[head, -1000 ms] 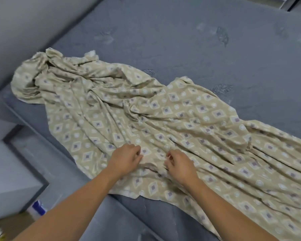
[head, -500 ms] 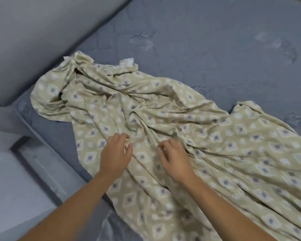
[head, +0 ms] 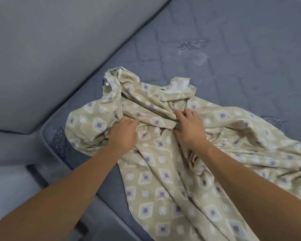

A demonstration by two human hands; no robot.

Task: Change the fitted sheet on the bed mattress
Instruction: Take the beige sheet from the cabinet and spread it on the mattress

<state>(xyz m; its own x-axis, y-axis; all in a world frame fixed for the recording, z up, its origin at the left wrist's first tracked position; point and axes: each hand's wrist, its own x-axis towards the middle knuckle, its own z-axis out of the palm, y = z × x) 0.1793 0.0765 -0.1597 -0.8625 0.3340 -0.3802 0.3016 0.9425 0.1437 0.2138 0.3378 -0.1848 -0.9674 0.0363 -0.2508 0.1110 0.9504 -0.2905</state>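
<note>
Both hands have advanced up the beige diamond-patterned fitted sheet [head: 163, 180] toward its bunched end near the corner of the grey quilted mattress [head: 233, 49]. The left hand [head: 123, 134] rests on a fold, fingers loosely extended; the right hand [head: 189, 126] pinches a ridge. Locating the elasticated corner pocket first should ease fitting.

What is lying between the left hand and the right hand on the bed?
In the head view, only bunched folds of the patterned sheet lie between the left hand and the right hand.
</note>
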